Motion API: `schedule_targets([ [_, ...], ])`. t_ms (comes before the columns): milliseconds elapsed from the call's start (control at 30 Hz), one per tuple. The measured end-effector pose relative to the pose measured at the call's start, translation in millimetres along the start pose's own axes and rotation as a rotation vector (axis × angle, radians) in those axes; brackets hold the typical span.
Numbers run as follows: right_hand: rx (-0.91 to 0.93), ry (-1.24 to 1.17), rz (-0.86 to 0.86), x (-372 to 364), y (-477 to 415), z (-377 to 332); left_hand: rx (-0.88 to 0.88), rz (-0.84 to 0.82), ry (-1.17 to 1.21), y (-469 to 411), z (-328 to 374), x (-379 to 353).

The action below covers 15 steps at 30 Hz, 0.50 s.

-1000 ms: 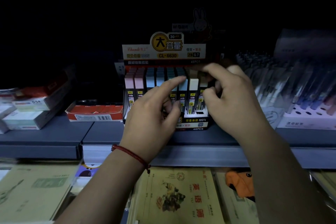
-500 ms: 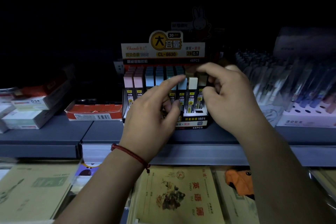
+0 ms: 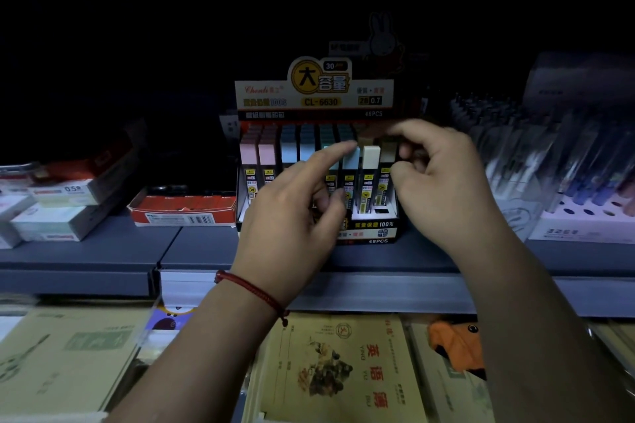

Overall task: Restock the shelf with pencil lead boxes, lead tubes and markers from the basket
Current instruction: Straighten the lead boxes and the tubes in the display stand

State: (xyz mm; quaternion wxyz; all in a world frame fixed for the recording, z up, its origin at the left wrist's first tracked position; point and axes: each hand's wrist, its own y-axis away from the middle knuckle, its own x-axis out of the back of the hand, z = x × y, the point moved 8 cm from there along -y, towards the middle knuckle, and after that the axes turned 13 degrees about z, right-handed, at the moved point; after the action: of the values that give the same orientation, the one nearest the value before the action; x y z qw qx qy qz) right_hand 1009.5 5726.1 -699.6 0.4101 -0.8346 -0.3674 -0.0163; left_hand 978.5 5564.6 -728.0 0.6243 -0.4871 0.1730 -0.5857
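A black display box (image 3: 375, 232) with a yellow-and-white header card (image 3: 314, 93) stands mid-shelf, holding rows of upright lead tubes (image 3: 268, 156) capped pink, blue and cream. My left hand (image 3: 292, 216) is in front of it, its index finger stretched out onto the top of a blue-capped tube (image 3: 351, 161), holding nothing. My right hand (image 3: 443, 189) is at the box's right end, with index finger over and thumb beside the cream-capped lead tube (image 3: 387, 153) there. A small empty slot shows below that tube. No basket is in view.
A flat red box (image 3: 182, 208) lies left of the display. Stacked white boxes (image 3: 62, 192) sit further left. Clear-capped pens in a white holder (image 3: 563, 165) fill the right. The grey shelf (image 3: 86, 251) has exercise books (image 3: 343, 371) below it.
Both hands have stayed almost still at the display box. The right hand's fingers have eased back a little, so the cream cap at the right end shows more.
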Motion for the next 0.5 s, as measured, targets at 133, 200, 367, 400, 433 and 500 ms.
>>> schedule_targets([
  [133,0.022,0.056,0.071,7.1,-0.9,-0.3,0.01,-0.003,0.0,0.8,-1.1,0.1],
  [200,0.025,0.074,0.052,4.4,-0.1,1.1,0.011,-0.002,-0.004,0.7,-1.4,0.5],
  [367,0.021,0.095,0.053,3.5,-1.1,5.1,0.008,0.001,-0.001,0.4,-1.5,0.3],
  [400,0.026,0.1,0.058,3.6,-0.5,4.6,0.005,0.002,-0.002,0.4,-1.6,0.2],
  [433,0.035,0.101,0.061,3.5,0.4,3.6,0.001,0.003,-0.004,0.3,-1.8,0.4],
  [500,0.048,0.105,0.058,3.4,2.3,1.6,-0.002,0.005,-0.002,0.3,-1.9,0.7],
])
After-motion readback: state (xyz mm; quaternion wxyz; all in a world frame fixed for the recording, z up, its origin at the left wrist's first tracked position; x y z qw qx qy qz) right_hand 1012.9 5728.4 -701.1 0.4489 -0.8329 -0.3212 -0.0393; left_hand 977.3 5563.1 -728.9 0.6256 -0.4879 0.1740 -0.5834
